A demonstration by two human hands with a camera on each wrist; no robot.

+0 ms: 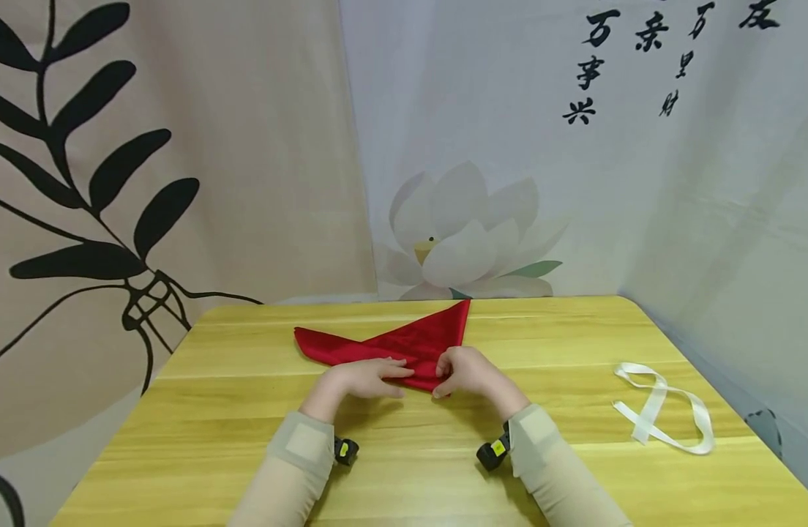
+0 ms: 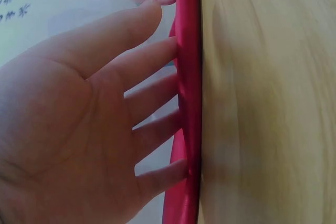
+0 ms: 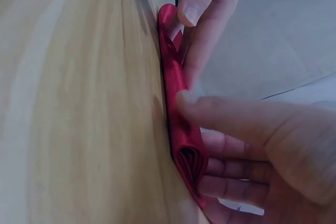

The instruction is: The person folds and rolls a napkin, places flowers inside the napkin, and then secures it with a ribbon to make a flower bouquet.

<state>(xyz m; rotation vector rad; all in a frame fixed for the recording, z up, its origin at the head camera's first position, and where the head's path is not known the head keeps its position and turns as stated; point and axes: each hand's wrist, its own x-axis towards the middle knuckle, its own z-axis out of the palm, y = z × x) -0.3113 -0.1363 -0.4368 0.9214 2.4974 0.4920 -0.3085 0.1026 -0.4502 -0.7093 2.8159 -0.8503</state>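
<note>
A shiny red cloth [image 1: 430, 337] lies folded on the table, two pointed ends spreading toward the back and left. My left hand [image 1: 367, 377] rests on its near part with the fingers extended; in the left wrist view the fingertips touch the red fabric [image 2: 190, 87] and the thumb stands apart from it. At the near right end, my right hand [image 1: 473, 375] pinches the cloth between thumb and fingers. The right wrist view shows this end as a flattened roll [image 3: 181, 124] with several layers, the thumb on its near side and the fingers behind.
A white ribbon [image 1: 651, 413] lies loosely looped at the right of the wood-grain table [image 1: 404, 483]. Behind the table hangs a printed curtain [image 1: 279, 146] with leaves, a lotus and black characters. Both wrists carry small black cameras.
</note>
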